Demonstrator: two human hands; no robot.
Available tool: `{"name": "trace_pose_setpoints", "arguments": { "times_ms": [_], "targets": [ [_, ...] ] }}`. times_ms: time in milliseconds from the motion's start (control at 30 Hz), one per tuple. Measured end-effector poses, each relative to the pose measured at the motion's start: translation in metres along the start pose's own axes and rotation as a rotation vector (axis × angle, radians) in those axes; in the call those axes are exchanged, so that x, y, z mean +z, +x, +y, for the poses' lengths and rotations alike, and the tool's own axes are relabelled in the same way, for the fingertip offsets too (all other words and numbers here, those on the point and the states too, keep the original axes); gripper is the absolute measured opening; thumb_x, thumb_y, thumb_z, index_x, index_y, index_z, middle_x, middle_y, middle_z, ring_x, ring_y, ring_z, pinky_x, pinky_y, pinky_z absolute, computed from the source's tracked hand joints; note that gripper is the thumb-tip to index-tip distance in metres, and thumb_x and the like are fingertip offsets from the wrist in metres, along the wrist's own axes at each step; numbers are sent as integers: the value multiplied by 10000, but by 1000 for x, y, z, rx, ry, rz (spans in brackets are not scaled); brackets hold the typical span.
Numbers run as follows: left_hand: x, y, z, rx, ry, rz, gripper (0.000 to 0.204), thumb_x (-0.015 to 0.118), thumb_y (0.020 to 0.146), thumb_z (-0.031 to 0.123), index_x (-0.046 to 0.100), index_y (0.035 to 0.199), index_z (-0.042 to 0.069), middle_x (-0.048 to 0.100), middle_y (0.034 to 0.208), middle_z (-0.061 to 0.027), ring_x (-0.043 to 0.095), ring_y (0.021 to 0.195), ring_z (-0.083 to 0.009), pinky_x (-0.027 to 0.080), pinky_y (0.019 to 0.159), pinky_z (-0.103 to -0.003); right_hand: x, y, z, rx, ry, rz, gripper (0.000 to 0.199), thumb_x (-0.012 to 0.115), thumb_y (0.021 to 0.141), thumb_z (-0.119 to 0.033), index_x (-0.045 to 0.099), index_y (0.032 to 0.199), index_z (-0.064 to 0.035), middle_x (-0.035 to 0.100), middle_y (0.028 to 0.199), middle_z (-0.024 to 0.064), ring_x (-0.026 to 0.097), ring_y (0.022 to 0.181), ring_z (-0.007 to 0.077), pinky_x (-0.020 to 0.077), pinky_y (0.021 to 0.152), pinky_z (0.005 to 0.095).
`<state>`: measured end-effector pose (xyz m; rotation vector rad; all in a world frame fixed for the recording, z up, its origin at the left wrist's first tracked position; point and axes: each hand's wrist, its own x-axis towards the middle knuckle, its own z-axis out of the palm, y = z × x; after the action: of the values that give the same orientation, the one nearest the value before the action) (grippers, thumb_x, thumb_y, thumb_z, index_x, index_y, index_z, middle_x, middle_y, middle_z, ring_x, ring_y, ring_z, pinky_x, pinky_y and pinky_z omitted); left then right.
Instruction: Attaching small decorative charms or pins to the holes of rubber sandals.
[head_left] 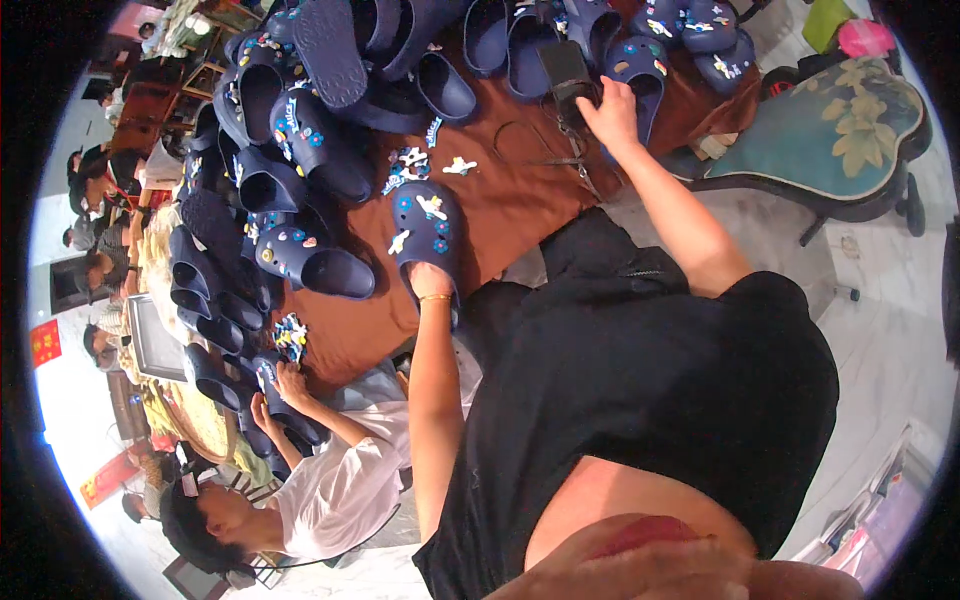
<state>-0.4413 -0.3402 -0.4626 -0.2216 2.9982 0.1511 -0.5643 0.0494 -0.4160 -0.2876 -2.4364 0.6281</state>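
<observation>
My left hand (pixel 431 279) reaches into a navy clog (pixel 425 222) at the table's near edge; its fingers are hidden inside. The clog has white, blue and other decorative charms on its upper. Just beyond its toe, loose shoe charms (pixel 408 167) lie on the brown cloth. Farther right, my right hand (pixel 610 115) has its fingers apart beside a black box-shaped device (pixel 565 68) with a strap. The thumb is close against the device; I cannot tell whether it presses on it. Another navy clog (pixel 640 70) lies right behind that hand.
Many navy clogs (pixel 325 140) are piled along the left and far sides of the brown cloth (pixel 510 215). At the left, a co-worker (pixel 335 470) handles a clog near a charm pile (pixel 290 338). A green floral-patterned chair (pixel 830 125) stands at the right.
</observation>
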Motion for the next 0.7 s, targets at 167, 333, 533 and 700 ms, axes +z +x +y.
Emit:
{"name": "trace_pose_setpoints", "arguments": {
  "times_ms": [167, 333, 533, 700],
  "targets": [
    [1, -2, -4, 42, 15, 7, 164, 481, 691, 61, 590, 729, -55, 593, 786, -207, 579, 761, -336, 461, 720, -387, 11, 22, -53, 263, -261, -193, 812, 688, 573, -516, 432, 1108, 39, 479, 1095, 179, 431, 1053, 321, 354, 879, 425],
    [-14, -3, 4, 72, 52, -55, 169, 474, 693, 69, 594, 727, -46, 592, 800, -210, 578, 772, -333, 453, 737, -390, 27, 31, -55, 428, -294, -270, 782, 698, 555, -522, 458, 1060, 24, 488, 1083, 172, 443, 1048, 307, 361, 867, 412],
    [-5, -3, 1, 46, 31, 18, 198, 465, 695, 87, 612, 686, -45, 603, 765, -216, 593, 735, -337, 471, 709, -401, 27, 32, -55, 446, -274, -243, 736, 714, 535, -493, 477, 1049, -24, 500, 1067, 145, 466, 1021, 313, 358, 863, 411],
    [-1, -1, -4, 44, 15, -46, 175, 467, 693, 68, 598, 700, -47, 594, 785, -213, 579, 751, -339, 458, 727, -395, 27, 34, -56, 461, -251, -262, 726, 721, 526, -482, 483, 1047, -35, 497, 1074, 143, 462, 1029, 319, 348, 870, 422]
  ]
}}
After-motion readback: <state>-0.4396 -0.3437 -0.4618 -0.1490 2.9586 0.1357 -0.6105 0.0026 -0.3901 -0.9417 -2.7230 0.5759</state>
